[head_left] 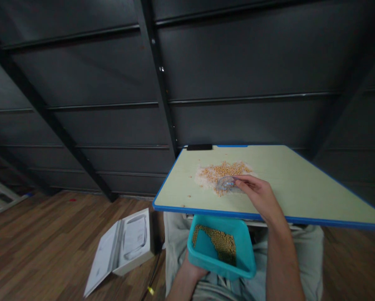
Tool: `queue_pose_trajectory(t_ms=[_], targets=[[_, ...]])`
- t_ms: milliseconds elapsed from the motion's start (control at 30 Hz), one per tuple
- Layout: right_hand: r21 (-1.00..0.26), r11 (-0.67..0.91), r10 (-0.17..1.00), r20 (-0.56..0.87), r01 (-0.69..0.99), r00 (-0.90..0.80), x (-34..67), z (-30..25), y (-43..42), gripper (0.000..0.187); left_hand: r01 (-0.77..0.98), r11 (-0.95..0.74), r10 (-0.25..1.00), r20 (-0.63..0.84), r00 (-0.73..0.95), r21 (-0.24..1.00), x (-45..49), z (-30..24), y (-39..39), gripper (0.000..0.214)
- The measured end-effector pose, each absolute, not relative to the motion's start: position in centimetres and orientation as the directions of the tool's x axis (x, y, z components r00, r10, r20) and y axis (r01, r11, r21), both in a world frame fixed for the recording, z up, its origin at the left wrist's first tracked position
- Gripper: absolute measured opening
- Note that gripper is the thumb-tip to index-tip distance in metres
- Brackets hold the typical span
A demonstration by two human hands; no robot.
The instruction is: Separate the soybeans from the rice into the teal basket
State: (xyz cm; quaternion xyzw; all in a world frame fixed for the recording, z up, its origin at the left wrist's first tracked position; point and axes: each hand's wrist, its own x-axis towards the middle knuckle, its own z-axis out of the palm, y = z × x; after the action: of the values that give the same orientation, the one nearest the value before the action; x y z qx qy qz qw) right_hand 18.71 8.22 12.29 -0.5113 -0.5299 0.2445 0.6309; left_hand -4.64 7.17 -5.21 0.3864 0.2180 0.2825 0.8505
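Pale tabletop [306, 184] is bearing beans [226, 168] toward its left edge. My right hand [258, 192] is pinching the clear dish [225, 184] there, best kept low; my left hand [192, 268], closure hidden, is supporting the teal basin [218, 266].

From here I see a clear dish [226, 184] at the near side of scattered golden beans [227, 168] — below, a teal basin [202, 244], partly filled with more beans
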Motion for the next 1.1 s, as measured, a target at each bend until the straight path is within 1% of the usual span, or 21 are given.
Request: queue_pose_trajectory(t_ms=[133,200,433,700,967,1100], targets=[[-0.905,0.358,0.853,0.417,0.232,0.313,18.8,12.2,8.3,0.022,-0.384,0.604,0.655,-0.16,0.739,0.699,-4.9,-5.1,7.1,0.029],[-0.904,0.355,0.857,0.417,0.24,0.303,18.8,12.2,8.3,0.021,-0.401,0.609,0.666,-0.167,0.727,0.684,-4.9,-5.1,7.1,0.029],[-0.902,0.349,0.862,0.415,0.253,0.292,18.7,12.4,8.1,0.021,-0.4,0.593,0.669,-0.151,0.728,0.698,-4.5,-4.7,6.9,0.032],[-0.895,0.358,0.879,0.419,0.265,0.228,18.8,12.4,8.0,0.019,-0.495,0.589,0.644,-0.001,0.765,0.638,-3.7,-3.6,6.9,0.032],[-0.901,0.333,0.909,0.385,0.276,0.16,18.6,12.7,7.8,0.02,-0.525,0.615,0.625,0.042,0.78,0.589,-3.7,-4.3,6.9,0.027],[-0.901,0.34,0.905,0.392,0.268,0.167,18.5,12.9,7.8,0.022,-0.528,0.621,0.619,0.052,0.784,0.58,-3.8,-4.3,7.0,0.025]])
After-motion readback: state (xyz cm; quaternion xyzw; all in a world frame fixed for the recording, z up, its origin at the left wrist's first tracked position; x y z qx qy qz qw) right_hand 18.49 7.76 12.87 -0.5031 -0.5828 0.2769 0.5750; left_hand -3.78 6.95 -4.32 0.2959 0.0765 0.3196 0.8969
